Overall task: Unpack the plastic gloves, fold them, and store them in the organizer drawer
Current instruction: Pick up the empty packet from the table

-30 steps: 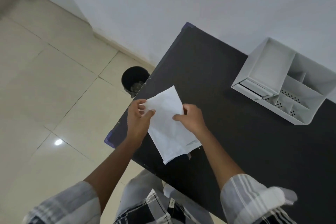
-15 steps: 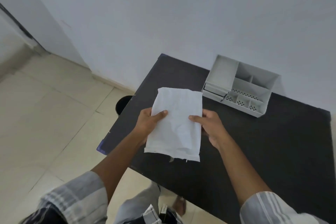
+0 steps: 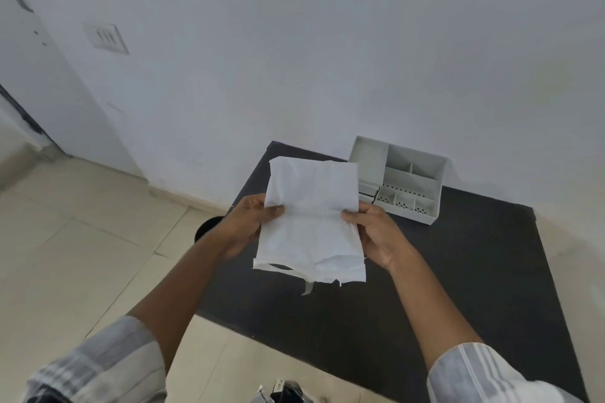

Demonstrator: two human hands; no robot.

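The white glove packet (image 3: 311,219) is held upright in the air above the dark worktop (image 3: 458,271), squarer to the camera than half a second ago and lifted higher, its torn bottom edge hanging loose with a strip of plastic dangling. The left hand (image 3: 244,226) pinches its left edge, fingers clamped on it; the right hand (image 3: 376,235) grips the right edge likewise. The white organizer (image 3: 409,183) sits near the wall, just behind. Judging by this, unpacking is only starting: no gloves are out yet.
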